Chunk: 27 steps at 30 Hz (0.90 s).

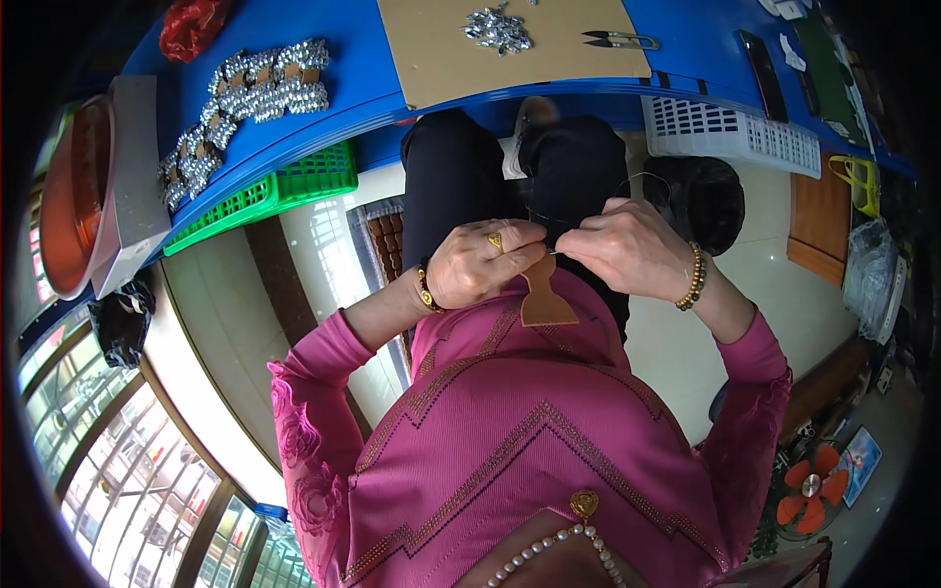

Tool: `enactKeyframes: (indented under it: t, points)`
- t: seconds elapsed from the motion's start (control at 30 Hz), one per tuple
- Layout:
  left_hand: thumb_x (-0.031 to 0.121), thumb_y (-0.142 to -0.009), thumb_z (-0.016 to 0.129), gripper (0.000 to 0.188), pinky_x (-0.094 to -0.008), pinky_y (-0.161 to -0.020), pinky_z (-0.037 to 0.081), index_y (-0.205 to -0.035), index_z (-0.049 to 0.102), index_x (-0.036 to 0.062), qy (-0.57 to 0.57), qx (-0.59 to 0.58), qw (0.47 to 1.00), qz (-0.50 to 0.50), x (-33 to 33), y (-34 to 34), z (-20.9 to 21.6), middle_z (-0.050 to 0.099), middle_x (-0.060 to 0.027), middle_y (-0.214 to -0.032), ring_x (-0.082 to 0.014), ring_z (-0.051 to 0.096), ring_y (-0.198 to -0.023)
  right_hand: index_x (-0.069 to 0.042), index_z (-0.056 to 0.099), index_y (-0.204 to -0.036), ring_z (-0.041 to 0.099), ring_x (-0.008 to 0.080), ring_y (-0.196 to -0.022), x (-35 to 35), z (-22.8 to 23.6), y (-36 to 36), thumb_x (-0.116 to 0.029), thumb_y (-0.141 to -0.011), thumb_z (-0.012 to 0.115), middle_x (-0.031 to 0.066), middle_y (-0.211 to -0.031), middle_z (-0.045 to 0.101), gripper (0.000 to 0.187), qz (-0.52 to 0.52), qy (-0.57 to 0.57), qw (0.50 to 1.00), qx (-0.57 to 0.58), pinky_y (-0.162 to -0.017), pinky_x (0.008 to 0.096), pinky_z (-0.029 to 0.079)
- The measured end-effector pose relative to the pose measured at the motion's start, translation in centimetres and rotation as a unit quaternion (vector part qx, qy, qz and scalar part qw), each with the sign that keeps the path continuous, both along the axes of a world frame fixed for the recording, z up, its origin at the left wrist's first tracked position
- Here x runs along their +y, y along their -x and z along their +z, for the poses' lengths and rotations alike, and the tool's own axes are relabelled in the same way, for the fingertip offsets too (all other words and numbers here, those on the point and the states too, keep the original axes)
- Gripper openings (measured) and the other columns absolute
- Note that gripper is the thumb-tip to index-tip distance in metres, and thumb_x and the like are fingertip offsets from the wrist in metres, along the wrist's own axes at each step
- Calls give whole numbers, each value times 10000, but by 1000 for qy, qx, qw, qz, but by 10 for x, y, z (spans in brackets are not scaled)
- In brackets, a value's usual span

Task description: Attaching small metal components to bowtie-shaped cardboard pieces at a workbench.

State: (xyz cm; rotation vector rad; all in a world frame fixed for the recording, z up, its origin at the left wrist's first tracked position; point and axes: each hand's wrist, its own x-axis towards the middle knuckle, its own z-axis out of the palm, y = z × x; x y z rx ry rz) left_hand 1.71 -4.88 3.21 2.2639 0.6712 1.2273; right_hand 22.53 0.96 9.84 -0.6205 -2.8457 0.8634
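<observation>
Blue and curved by the lens, the table (323, 88) runs across the top of the view, with a pale tiled floor (235, 314) below it. On the table lies a tan cardboard sheet (451, 59) that carries a small heap of silvery sparkling pieces (498, 27) and a pair of thread snips (619, 40). To the left, rows of the same glittering trims (257, 86) spread over the blue top, near a red cloth (191, 24) and a grey tray (132, 176). A green basket (284, 191) and a white basket (735, 132) sit under the table edge. The person wears a pink top and sits with dark trousers over the knees. Both hands meet in front of the chest. The left hand (480, 265), with a gold ring and a bracelet, has its grip closed on the top of a tan leather tab (544, 299), which hangs down between the hands against the pink top. The right hand (632, 245), with a beaded bracelet, pinches something fine just beside the tab's upper end; a thin dark thread (637, 178) loops up from it, and whether a needle is held cannot be told.
</observation>
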Motion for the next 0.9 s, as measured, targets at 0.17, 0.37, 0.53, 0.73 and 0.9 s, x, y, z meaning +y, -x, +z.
enactKeyframes:
  t: [0.17, 0.37, 0.53, 0.73, 0.9]
  points:
    - [43, -742, 612, 200, -318, -683, 514, -906, 561, -60, 252, -86, 964, -19, -11, -7, 8, 591, -171, -890, -274, 624, -773, -60, 566, -730, 566, 215, -548, 6, -6, -3, -96, -756, 558, 59, -579, 562, 45, 0, 69, 997, 24, -533, 320, 433]
    - [85, -863, 520, 120, -289, -695, 521, -906, 543, -25, 713, -321, 614, -107, -11, -14, 9, 620, -124, -851, -219, 639, -752, -24, 573, -789, 541, 136, -530, 3, -26, -10, -102, -820, 558, 64, -606, 565, 85, -86, 323, 937, 99, -487, 251, 403]
    - [84, -823, 580, 148, -272, -668, 524, -948, 550, 10, 776, -381, 484, -135, -9, -16, 11, 621, -112, -810, -202, 639, -728, -18, 572, -792, 486, 71, -540, -4, -37, -16, -107, -838, 559, 38, -612, 551, 101, -117, 426, 893, 83, -498, 216, 384]
    - [77, -819, 578, 143, -280, -672, 526, -930, 537, -4, 788, -389, 457, -137, -6, -18, 12, 624, -114, -803, -205, 640, -727, -18, 578, -805, 477, 58, -553, -4, -36, -17, -105, -839, 559, 23, -624, 558, 96, -121, 407, 898, 114, -506, 212, 384]
    - [73, -820, 574, 147, -288, -679, 526, -930, 532, -15, 789, -397, 446, -144, -5, -20, 11, 625, -122, -807, -208, 641, -729, -19, 577, -799, 484, 66, -552, -1, -36, -18, -98, -837, 560, 26, -625, 557, 90, -108, 374, 911, 139, -509, 213, 386]
